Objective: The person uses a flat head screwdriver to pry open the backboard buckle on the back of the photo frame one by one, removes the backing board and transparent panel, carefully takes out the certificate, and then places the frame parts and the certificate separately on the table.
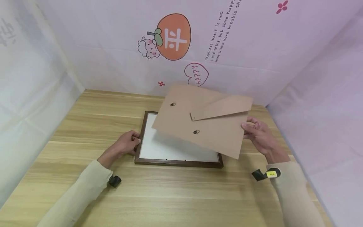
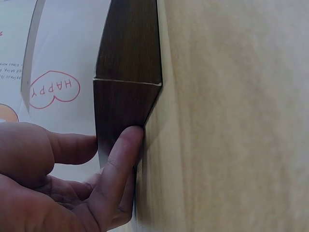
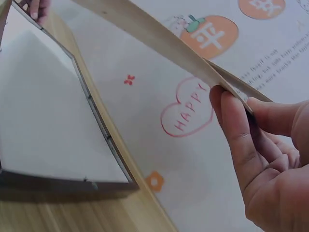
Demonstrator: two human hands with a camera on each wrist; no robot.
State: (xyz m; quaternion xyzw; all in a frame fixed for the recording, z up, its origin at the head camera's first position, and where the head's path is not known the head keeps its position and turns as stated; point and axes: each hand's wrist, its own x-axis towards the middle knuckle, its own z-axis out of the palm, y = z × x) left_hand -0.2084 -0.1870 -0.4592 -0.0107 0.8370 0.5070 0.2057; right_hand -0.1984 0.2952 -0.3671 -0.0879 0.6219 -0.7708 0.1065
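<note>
A dark brown picture frame [image 1: 178,163] lies face down on the table, a white sheet [image 1: 161,145] showing inside it. My left hand [image 1: 129,143] grips the frame's left side; in the left wrist view its thumb and fingers [image 2: 118,164] bear on the dark edge [image 2: 128,53]. Tilted above the frame is a brown backing board [image 1: 218,135] with two small metal hangers and an easel leg [image 1: 227,107]. My right hand [image 1: 259,134] pinches this board at its right edge, thumb on the upper face. The board hides the frame's far right part.
The wood-grain table [image 1: 158,195] ends at a white printed backdrop [image 1: 113,47] behind the frame. White cloth walls [image 1: 320,104] stand at left and right. Small metal tabs [image 3: 91,183] stick out along the frame's inner edge. Each sleeve wears a black wrist strap [image 1: 273,172].
</note>
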